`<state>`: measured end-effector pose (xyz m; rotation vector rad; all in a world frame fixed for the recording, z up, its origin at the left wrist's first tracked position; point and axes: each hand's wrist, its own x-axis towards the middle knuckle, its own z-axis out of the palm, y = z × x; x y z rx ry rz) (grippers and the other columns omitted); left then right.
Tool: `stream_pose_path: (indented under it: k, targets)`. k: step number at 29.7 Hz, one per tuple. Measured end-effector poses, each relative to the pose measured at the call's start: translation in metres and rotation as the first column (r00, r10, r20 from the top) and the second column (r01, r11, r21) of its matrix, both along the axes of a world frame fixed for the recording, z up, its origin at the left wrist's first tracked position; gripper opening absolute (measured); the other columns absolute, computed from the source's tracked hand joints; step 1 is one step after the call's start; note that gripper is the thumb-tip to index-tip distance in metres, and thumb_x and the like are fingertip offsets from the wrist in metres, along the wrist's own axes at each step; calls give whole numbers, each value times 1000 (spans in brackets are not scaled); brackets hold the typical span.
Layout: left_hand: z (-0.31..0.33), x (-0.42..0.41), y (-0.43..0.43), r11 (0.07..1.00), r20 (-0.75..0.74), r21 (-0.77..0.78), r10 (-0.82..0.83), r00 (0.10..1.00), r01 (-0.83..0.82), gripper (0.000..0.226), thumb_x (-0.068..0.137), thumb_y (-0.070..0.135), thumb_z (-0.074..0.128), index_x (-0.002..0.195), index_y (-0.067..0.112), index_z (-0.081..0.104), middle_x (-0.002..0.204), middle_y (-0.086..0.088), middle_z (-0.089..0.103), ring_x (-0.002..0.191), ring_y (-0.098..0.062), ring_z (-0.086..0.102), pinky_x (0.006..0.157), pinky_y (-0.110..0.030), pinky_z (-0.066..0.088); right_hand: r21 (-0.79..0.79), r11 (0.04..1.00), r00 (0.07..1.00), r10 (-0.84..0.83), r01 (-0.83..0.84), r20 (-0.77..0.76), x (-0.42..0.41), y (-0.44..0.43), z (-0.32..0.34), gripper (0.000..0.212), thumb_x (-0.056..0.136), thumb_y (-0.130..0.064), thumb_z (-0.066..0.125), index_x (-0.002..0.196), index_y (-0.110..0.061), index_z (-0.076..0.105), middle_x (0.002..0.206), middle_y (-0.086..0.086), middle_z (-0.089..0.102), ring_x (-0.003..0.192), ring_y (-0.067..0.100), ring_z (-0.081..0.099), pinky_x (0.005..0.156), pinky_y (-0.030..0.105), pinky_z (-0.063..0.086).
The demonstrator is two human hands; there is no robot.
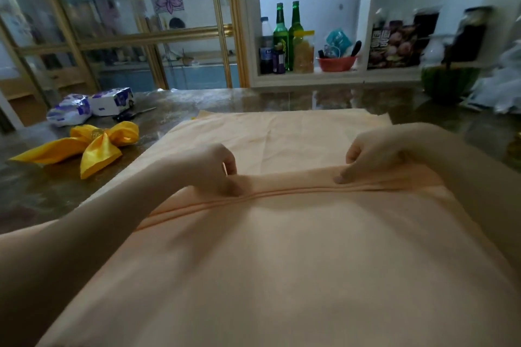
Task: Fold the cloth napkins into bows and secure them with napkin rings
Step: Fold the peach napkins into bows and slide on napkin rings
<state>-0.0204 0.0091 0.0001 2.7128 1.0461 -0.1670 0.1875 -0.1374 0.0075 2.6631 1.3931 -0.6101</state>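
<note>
Glossy dark table (253, 101) (peach napkin (282, 262) spread); shelf (338, 79) with green bottles (280, 34) behind.

The peach napkin (282, 262) runs off the bottom edge, so its near hem is out of sight. The fingers (231, 189) of the left hand (211, 166) sink into the raised fold and blur into it. The ring (96, 132) on the yellow bow (98, 151) is too small to make out. A gold thing (516, 146), perhaps another ring, is cut off at the right edge.
</note>
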Motion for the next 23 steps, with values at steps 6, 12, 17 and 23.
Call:
stream_pose_path:
  k: [6, 12, 17, 23]
  targets:
    - [-8, 15, -6, 981, 60, 113, -163, 985, 156, 16, 81, 15, 62, 87, 28, 60, 80, 13, 48, 77, -9, 47, 62, -15, 39, 114, 993, 999, -19, 14, 42, 11, 4, -12, 32, 82, -53, 63, 95, -24, 61, 87, -7, 57, 85, 12, 55, 76, 28, 44]
    - [-11, 27, -1, 941, 101, -327, 133, 986, -94, 33, 88, 38, 56, 69, 15, 69, 60, 2, 49, 52, -13, 39, 48, -22, 30, 51, 988, 989, 145, -143, -36, -26, -5, 27, 10, 86, -31, 62, 96, -27, 62, 92, -6, 63, 82, 9, 61, 72, 22, 48]
    - [-5, 20, 2, 917, 84, -396, 84, 993, -44, 57, 76, 67, 44, 78, 14, 66, 64, 3, 51, 58, -13, 41, 54, -21, 33, 309, 889, 770, 449, -337, -454, -93, -8, 37, 15, 85, -32, 64, 96, -22, 63, 88, -6, 67, 72, 1, 62, 69, 14, 52]
    - [-11, 5, -1, 911, 152, -408, 9, 988, 55, 12, 80, 20, 63, 89, 12, 64, 80, -7, 54, 75, -18, 48, 66, -29, 38, 257, 843, 605, 522, -472, -601, -117, 4, 3, 17, 94, -26, 55, 80, -21, 64, 79, 1, 66, 62, 5, 61, 64, 21, 50]
